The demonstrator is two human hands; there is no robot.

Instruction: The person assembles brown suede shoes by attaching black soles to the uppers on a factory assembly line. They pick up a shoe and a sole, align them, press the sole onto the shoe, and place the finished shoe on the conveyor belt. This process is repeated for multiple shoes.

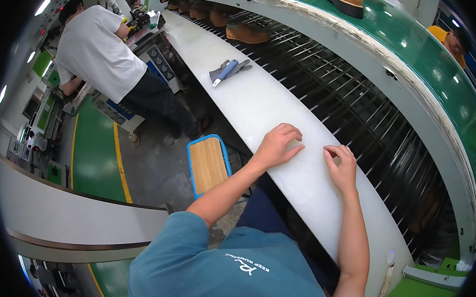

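Over the long white worktop [283, 105] I hold both hands a little apart. My left hand [279, 146] is open, its fingers loosely bent and its thumb apart from them, with nothing in it. To the right, my right hand [342, 166] has curved fingers, and thumb and index tips are close together with a small gap; I see nothing in it. Farther up the worktop lies a blue-handled knife [226, 71] on a dark grey glove [244, 66], out of reach of both hands' present position.
Beyond the worktop runs a roller conveyor [328, 72] carrying tan shoes [247, 34] at its far end, under a green-topped frame [414, 66]. A stool [209, 163] with a blue rim stands at left. A co-worker [100, 50] stands farther left; a narrow pale tool [386, 282] lies near right.
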